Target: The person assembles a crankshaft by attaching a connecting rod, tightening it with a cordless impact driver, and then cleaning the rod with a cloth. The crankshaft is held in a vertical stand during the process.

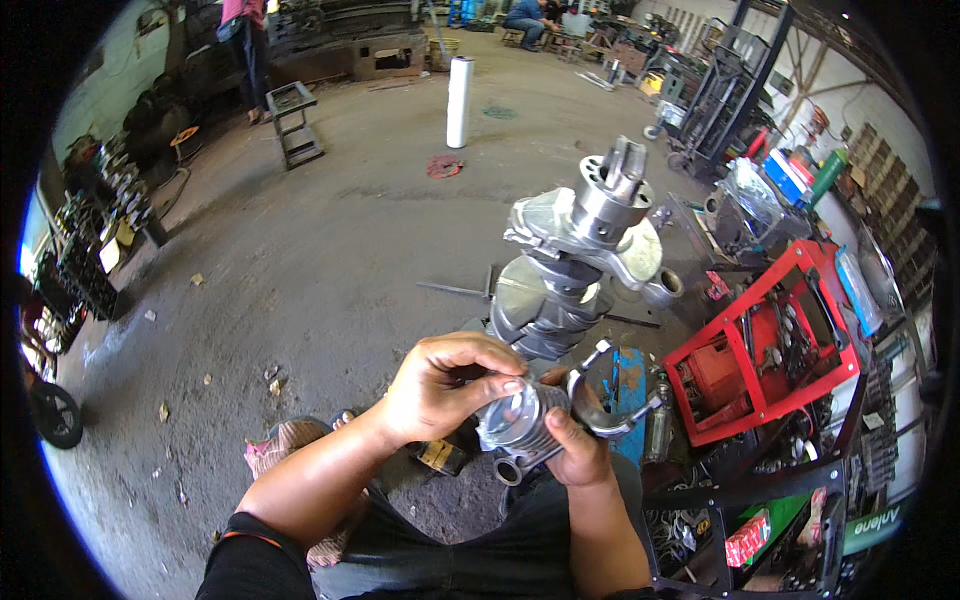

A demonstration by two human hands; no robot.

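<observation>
A ribbed grey metal cylinder (541, 421) with clear plastic film (510, 416) over its left end is in front of me, above my lap. My right hand (580, 452) grips it from below right, thumb along its side. At the film, my left hand (447, 385) is closed with thumb and forefinger pinching the plastic. Beside the cylinder is a fork-shaped metal piece (596, 404) with two bolt ends, like a connecting rod's open big end. A small metal eye (508, 470) shows under the film. Whether these parts are joined is hidden. Beyond stands an upright crankshaft (565, 262), partly film-wrapped.
A red metal frame (765, 340) and a black shelf of parts (740, 530) crowd my right side. A white roll (458, 103) stands upright on the floor ahead, near a metal step stand (294, 125). A pallet jack (725, 95) and other people are farther back.
</observation>
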